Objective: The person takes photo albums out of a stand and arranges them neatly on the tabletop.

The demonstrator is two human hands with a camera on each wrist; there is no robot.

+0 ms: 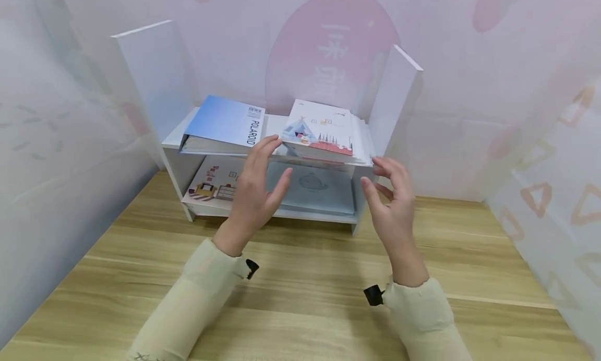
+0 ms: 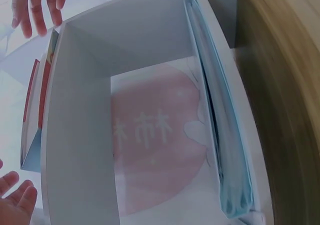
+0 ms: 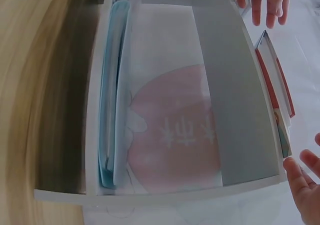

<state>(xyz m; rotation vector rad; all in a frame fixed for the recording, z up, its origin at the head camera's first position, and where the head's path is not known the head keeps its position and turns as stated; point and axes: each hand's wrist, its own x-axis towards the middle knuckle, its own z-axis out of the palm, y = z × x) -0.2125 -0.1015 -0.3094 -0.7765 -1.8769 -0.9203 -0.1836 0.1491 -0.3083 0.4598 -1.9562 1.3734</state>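
Note:
My left hand, thumb raised and fingers extended, is before the top board of a white shelf. Its fingertips are near the left corner of an album with a tent picture; contact cannot be told. My right hand is by the board's right front end, its fingers loosely bent around nothing. In the right wrist view the right hand is close to the album's end, and the left hand is near its other end. White sheets or covers stick out at the album's right. Neither hand holds anything.
A blue POLAROID album lies on the top board's left, overhanging the front. Below lie an album with a furniture picture and a pale blue whale album. The shelf stands on a wooden table against a printed backdrop.

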